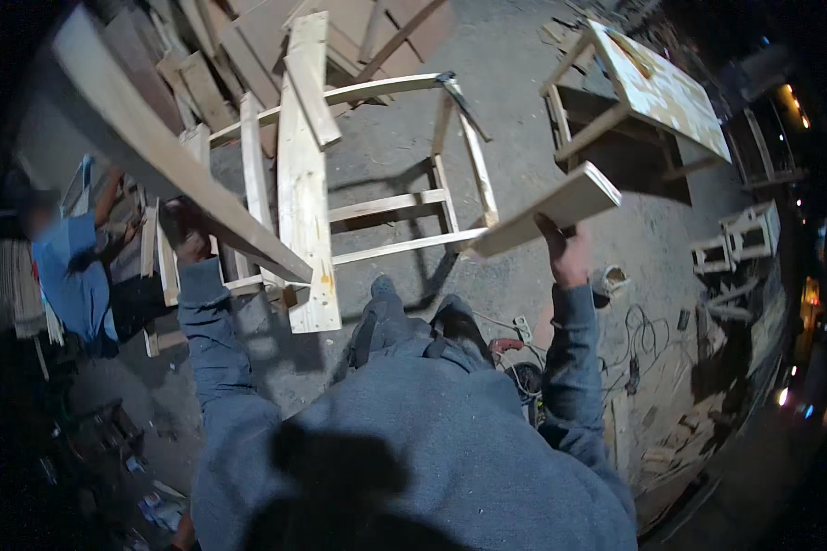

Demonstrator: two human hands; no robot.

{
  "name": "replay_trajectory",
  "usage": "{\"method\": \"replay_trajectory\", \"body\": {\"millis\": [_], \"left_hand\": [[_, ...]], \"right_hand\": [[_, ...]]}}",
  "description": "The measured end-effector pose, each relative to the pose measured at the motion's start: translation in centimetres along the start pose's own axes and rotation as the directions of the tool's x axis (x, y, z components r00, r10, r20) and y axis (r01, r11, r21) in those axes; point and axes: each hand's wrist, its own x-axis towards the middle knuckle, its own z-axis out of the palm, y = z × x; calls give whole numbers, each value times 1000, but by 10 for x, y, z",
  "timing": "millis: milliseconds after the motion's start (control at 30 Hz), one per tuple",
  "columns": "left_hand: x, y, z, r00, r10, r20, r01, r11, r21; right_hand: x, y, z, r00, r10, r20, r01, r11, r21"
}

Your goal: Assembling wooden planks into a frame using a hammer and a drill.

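Observation:
My left hand (191,244) grips a long wooden plank (179,170) that slants from the upper left down toward the middle; its fingers are partly in shadow. My right hand (568,253) holds a shorter wooden board (547,213), thumb on its near face and the other fingers largely hidden. Between my hands, a pale wooden frame (390,204) stands on the floor. Across its left side lies a wide plank (305,197) with a small wood piece (312,101) on it. A dark hammer-like tool (469,112) hangs at the frame's far right corner.
A wooden table (657,87) stands at the far right, small wooden stools (740,243) nearer. Boards (239,55) lean at the back left. Another person in blue (69,266) works at the left. Cables (643,340) and a red power tool (507,345) lie beside my feet.

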Motion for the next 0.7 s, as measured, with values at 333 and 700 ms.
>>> {"method": "replay_trajectory", "body": {"millis": [333,700], "left_hand": [[-63,-59,-49,930,-247,-271,285,952,114],[-45,124,-55,830,502,-243,-456,862,223]], "right_hand": [[52,51,-15,974,-122,192,65,958,280],[75,70,12,907,-89,412,-50,948,316]]}}
